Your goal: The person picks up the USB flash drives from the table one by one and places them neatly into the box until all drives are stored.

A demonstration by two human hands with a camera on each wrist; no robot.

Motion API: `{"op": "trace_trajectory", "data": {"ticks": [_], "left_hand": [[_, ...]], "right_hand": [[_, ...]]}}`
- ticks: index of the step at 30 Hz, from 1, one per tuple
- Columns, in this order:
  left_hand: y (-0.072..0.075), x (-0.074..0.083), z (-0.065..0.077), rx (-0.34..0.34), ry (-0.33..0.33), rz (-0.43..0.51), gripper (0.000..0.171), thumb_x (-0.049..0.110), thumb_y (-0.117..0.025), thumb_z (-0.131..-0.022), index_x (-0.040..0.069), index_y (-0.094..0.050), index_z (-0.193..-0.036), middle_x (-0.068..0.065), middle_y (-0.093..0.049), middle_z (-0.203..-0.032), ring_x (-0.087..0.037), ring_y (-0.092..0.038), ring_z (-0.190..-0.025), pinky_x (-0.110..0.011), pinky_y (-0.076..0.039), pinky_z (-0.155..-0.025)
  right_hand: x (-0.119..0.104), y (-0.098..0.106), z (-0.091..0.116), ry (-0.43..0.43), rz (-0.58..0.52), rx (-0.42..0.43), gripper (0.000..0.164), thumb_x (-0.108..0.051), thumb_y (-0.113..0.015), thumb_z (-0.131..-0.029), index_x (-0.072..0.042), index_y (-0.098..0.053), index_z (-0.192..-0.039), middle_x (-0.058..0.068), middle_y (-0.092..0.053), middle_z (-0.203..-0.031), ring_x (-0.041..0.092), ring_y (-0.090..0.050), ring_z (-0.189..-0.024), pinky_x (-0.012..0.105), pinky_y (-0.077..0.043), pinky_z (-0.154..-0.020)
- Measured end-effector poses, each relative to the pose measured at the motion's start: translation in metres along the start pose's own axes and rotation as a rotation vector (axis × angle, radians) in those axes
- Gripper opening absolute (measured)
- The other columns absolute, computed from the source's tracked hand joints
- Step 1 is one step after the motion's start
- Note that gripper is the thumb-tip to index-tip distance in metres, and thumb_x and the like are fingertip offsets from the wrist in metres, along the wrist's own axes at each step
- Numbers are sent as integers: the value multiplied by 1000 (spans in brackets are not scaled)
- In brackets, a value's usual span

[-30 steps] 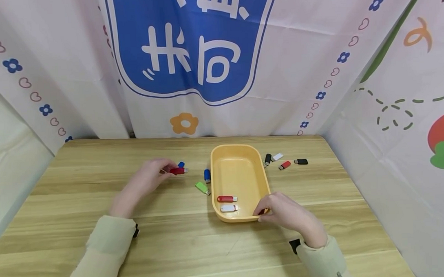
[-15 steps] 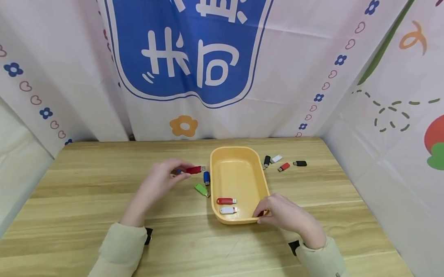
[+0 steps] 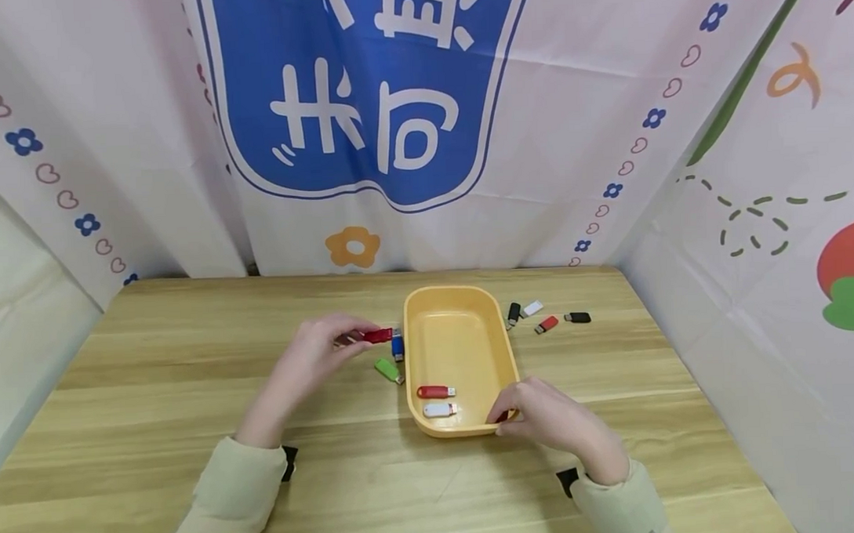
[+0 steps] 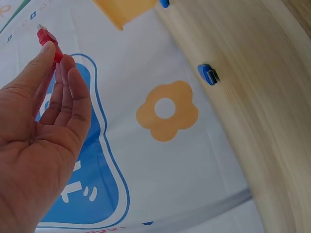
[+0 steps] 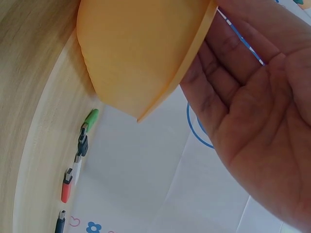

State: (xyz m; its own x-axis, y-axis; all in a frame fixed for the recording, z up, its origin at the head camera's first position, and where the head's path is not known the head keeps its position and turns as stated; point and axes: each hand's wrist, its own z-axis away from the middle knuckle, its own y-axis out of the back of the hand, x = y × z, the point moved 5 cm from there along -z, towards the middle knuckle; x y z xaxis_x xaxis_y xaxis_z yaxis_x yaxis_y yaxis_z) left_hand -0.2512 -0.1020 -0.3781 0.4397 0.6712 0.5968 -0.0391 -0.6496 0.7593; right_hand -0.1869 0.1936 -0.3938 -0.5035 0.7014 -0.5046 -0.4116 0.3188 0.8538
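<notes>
The left hand (image 3: 320, 350) pinched a red USB stick (image 3: 378, 336) between thumb and fingertips, a tray (image 3: 452, 340) just beyond them; the right hand (image 3: 547, 412) gripped its corner, tips hidden. A light, level pinch looked best.

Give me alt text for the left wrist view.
The left hand pinches a red USB stick at the left of the image. To the right, a blue USB stick lies on a wooden tabletop, and part of a yellow tray shows at the top edge. White cloth with an orange flower print fills the background.
</notes>
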Motion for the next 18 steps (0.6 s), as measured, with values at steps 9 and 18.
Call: {"op": "trace_trajectory", "data": {"ticks": [9,18], "left_hand": [[4,-6,0,49,20,1,23,14,-75,-88,14,-76,-111,-6,-76,-106,-17,-69,-87,-28,-55,-69],[4,-4,1,49,10,-24,23,18,-76,-88,17,-77,-111,-3,-76,-106,-15,-68,-88,-30,-56,-72]], "right_hand": [[1,0,-1,6,-10,3,10,-11,-77,-85,-18,-80,-92,-6,-77,-93,2,-68,-86,24,-57,-77],[1,-1,0,17,-28,-4,11,-11,-78,-84,-19,-79,-92,-8,-76,-92,0,-67,-85,25,-57,-77]]}}
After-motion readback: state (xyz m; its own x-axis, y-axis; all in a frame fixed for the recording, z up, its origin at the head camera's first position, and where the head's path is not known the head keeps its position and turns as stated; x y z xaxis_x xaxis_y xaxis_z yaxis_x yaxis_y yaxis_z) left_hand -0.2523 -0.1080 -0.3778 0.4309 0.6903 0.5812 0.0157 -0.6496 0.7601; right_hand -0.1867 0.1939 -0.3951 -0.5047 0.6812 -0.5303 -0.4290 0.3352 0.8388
